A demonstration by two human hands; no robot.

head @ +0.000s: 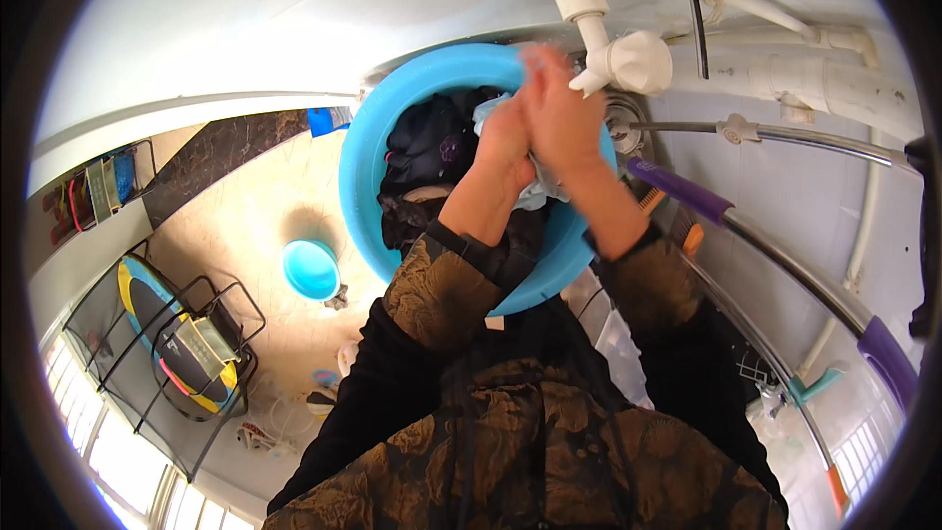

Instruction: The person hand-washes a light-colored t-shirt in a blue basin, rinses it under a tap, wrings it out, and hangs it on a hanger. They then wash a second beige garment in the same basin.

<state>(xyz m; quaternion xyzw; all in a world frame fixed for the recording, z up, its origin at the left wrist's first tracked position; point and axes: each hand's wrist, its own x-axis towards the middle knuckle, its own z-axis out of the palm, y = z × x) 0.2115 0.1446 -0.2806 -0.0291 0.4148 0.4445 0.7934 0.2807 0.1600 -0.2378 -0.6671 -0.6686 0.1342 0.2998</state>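
A large light-blue plastic basin (362, 184) stands before me with dark clothes (430, 140) in it. Over its right part, my left hand (506, 136) and my right hand (563, 114) are pressed together around a light-blue cloth (541, 191), part of which hangs below them. My right hand is blurred, and its raised fingers are close to the white plastic tap (618, 62). The palms and most of the cloth between them are hidden. Whether water runs from the tap cannot be told.
A small blue basin (310, 270) sits on the tiled floor at left, near a black wire rack (213, 302). White pipes (773, 7) run along the wall. Metal poles with purple grips (684, 191) lean at right, beside an orange-handled brush (692, 239).
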